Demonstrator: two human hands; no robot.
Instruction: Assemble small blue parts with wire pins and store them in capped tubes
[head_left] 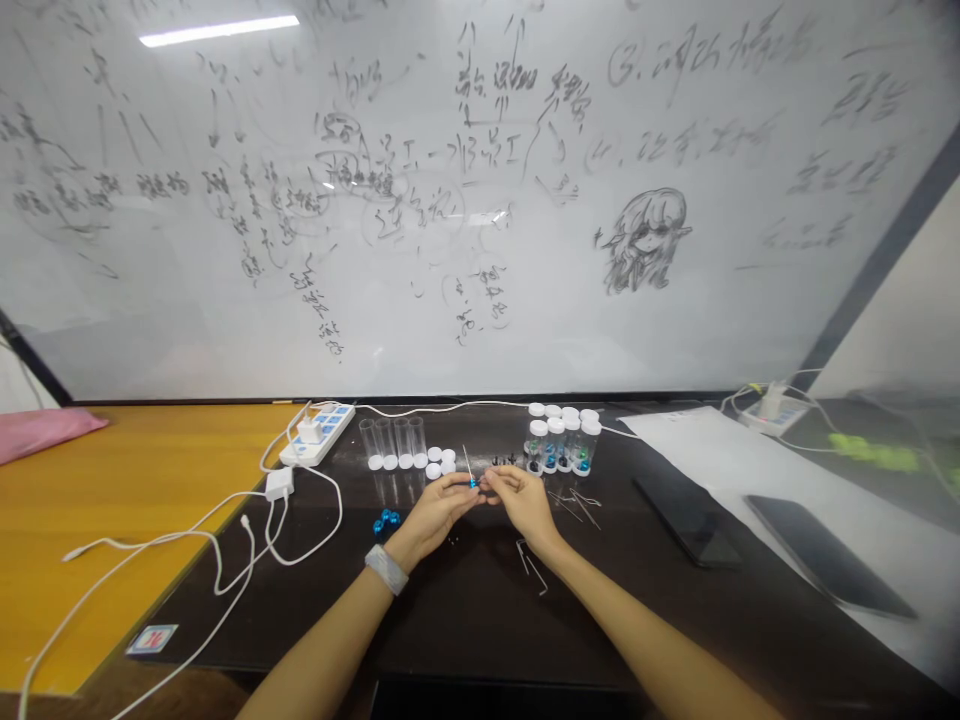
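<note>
While a whiteboard (420, 250) covered in dark handwriting stood across the back, we noted pink material (49, 433) at the far left, on a yellow tabletop (165, 470); white cables (217, 545) looped from there onto the dark tabletop (450, 640), and a white power strip (326, 432) sat near the join. Next came four clear tubes (394, 437) upright on white bases, white caps (441, 463) just beside them; nearer us lay a small cluster of blue parts (386, 521).

Our left hand (441, 507), a grey band (386, 570) at its wrist, pinched a small blue piece (473, 483) between its fingertips, raised over the dark tabletop; a thin pale rod (467, 461) slanted up at that piece. Our right hand (521, 500) met it from the other side, fingers bent together; we could not tell what, if anything, they gripped.

Beyond that hand stood capped tubes (564, 450) with blue, green and dark contents; bent metal keys (532, 567) and thin metal pieces (577, 505) lay nearer; rightward were a dark phone (686, 520), white paper (750, 460) and another flat dark device (829, 555).
</note>
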